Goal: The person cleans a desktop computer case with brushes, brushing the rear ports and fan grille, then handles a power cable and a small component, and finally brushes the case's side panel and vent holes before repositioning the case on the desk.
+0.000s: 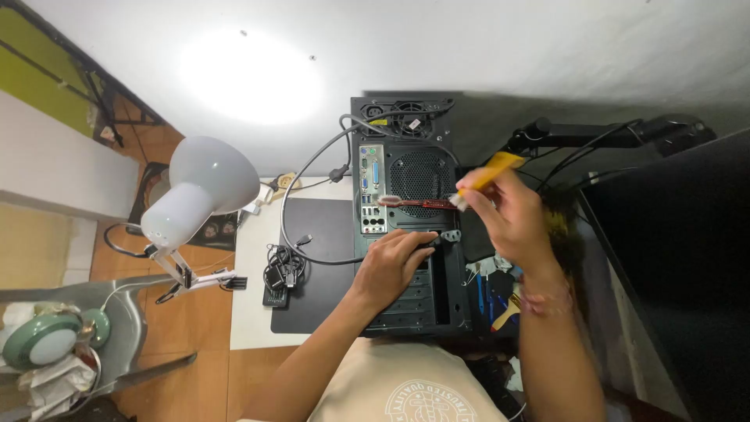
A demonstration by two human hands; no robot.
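Observation:
A black desktop computer case (406,133) lies on the desk with its rear panel of ports and fan grille facing up. My left hand (394,262) rests flat on that rear panel, fingers near the expansion slot covers. My right hand (504,215) holds a yellow-handled brush (492,170) and, with it, a toothbrush (418,203) whose red neck and bristle head reach left across the fan grille.
A white desk lamp (199,195) is clamped at the left. A black mat (316,262) carries coiled cables and a small adapter (281,273). A dark monitor (680,258) on an arm fills the right. Tools with blue and yellow handles (496,301) lie beside the case.

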